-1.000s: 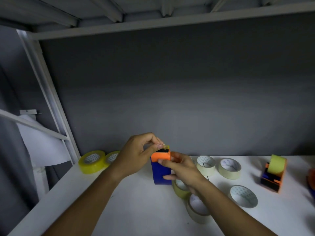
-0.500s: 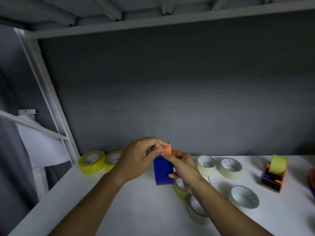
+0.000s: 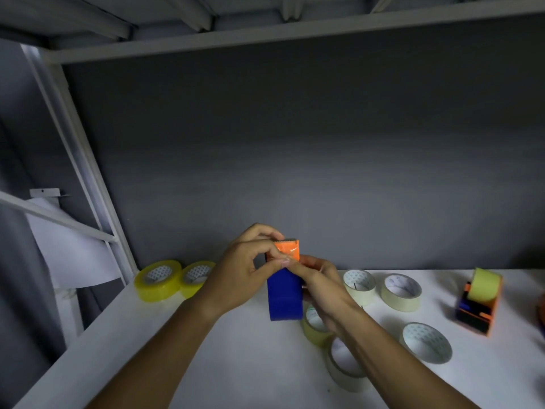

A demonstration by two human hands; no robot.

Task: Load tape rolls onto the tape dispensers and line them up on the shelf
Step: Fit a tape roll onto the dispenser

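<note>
Nearest me, under my right forearm, a pale tape roll (image 3: 343, 369) lies flat on the white shelf (image 3: 206, 364). Just past it, partly hidden by my right wrist, a yellowish roll (image 3: 314, 327). To the right of that arm, another pale roll (image 3: 427, 343) w/ white core facing up.

Both hands meet at the blue & orange tape dispenser (image 3: 284, 293), which stands upright w/ its blue base on the shelf. My left hand (image 3: 241, 273) has fingers curled round the orange top, thumb & forefinger pinching at its front face. My right hand (image 3: 320, 286) grips the dispenser's right side, forefinger tip pressed onto the orange part, touching my left thumb. Toothed cutter edge shows at the very top. Can't tell if a roll sits inside; hands cover it.

Beyond my right hand, two pale rolls (image 3: 359, 286) (image 3: 401, 292) side by side. Far right, a second dispenser (image 3: 479, 308), orange & black, carries a yellow-green roll on top. Left of my left hand, near the back wall, two bright yellow rolls (image 3: 157, 280) (image 3: 197, 277) touch each other, on edge.
</note>
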